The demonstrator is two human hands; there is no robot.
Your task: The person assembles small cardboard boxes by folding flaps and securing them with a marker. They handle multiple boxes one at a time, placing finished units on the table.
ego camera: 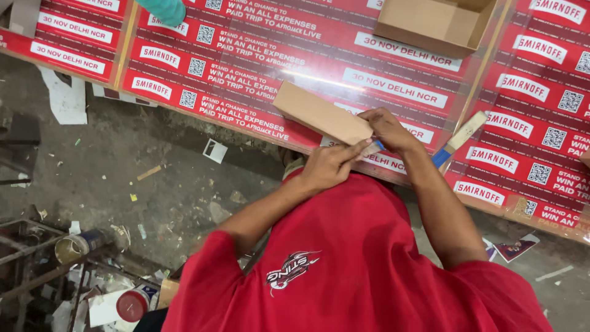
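**Both hands pressed to a flat cardboard piece at the table edge**

At far left, on the dusty concrete floor, a tin can lies on its side among scraps, and a round red lid sits lower down. A small white card lies on the floor just below the table, whose top is covered with red printed sheets under clear film. At the upper edge a teal sleeve of another person reaches in.

Near the middle, a folded flat cardboard piece lies slanted on the table by its near edge. The left hand rests against its lower end, index finger stretched along the edge, fingers loosely curled and not wrapped around anything. The right hand presses down on the same end, fingers bent over it; a bit of blue shows between the two hands, too small to tell what it is.

Further right, an open cardboard box stands on the table, and a wooden stick with a blue end lies just beside the right forearm
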